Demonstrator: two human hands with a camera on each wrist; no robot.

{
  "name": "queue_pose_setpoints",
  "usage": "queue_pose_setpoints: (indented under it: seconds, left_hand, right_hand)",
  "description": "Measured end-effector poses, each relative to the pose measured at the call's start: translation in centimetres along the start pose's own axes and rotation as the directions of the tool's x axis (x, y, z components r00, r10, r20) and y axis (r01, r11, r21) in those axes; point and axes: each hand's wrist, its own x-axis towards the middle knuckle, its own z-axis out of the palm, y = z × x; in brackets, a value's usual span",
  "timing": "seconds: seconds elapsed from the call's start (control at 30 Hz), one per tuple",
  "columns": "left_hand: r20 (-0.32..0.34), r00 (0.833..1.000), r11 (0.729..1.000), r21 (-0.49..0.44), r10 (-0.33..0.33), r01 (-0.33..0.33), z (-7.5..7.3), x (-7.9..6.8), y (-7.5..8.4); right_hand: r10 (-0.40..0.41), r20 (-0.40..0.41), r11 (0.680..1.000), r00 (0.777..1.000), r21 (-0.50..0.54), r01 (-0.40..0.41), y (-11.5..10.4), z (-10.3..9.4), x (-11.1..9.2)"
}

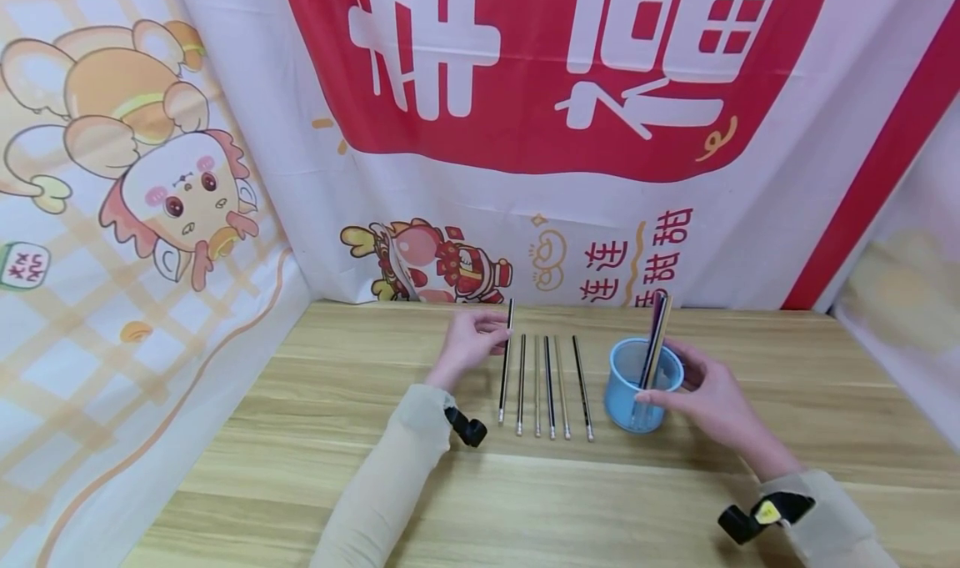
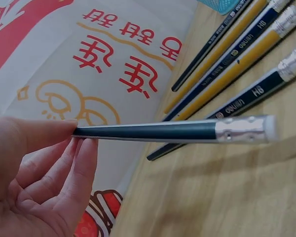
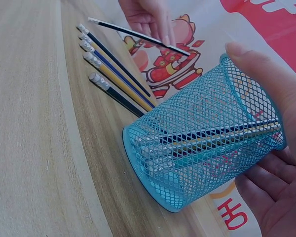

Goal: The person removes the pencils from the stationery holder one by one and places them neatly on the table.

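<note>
My left hand [image 1: 471, 343] pinches a dark pencil [image 2: 153, 130] between thumb and fingers at its unsharpened-looking end; the white eraser and silver ferrule point away from the hand in the left wrist view. To its right, several black, dark blue and yellow pencils [image 1: 521, 384] lie side by side on the table, eraser ends toward me. My right hand [image 1: 712, 397] grips a blue mesh pencil cup [image 3: 187, 116] around its rim, thumb on the near side. A few pencils [image 1: 656, 343] lean inside the cup, rising above the rim.
The wood-grain table [image 1: 525, 501] runs back to a white cloth backdrop [image 1: 420, 184] with red lettering and cartoon figures. Another printed cloth [image 1: 75, 318] hangs along the left side. A black wrist camera [image 1: 467, 428] is strapped over the left sleeve.
</note>
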Motion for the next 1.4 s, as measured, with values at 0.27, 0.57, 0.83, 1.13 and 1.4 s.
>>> queue_pose_setpoints:
  seconds: [0.27, 0.57, 0.83, 1.13, 1.4]
  left_hand:
    - [0.027, 0.997, 0.997, 0.021, -0.07, 0.069, 0.1, 0.1, -1.5]
    - [0.015, 0.989, 0.988, 0.032, -0.149, 0.148, 0.8, 0.3, -2.1]
    - [-0.008, 0.984, 0.982, 0.051, -0.18, 0.18, 1.5, 0.3, -2.2]
    - [-0.067, 0.975, 0.96, 0.172, -0.213, 0.221, 1.8, 0.2, -1.7]
    - [-0.1, 0.968, 0.95, 0.194, -0.229, 0.245, 2.0, 0.1, -1.5]
  right_hand:
    - [0.0, -0.003, 1.0, 1.0, -0.004, 0.0, 0.0, 0.1, 0.1]
    - [0.014, 0.001, 1.0, 1.0, 0.001, -0.014, -0.1, 0.0, 0.0]
    - [0.019, 0.0, 1.0, 1.0, 0.003, -0.019, -0.1, 0.0, 0.0]
    - [-0.002, 0.003, 1.0, 1.0, 0.011, 0.002, -0.1, -0.1, 0.0]
    - [-0.001, 0.003, 1.0, 1.0, 0.004, 0.001, -0.2, -0.1, 0.0]
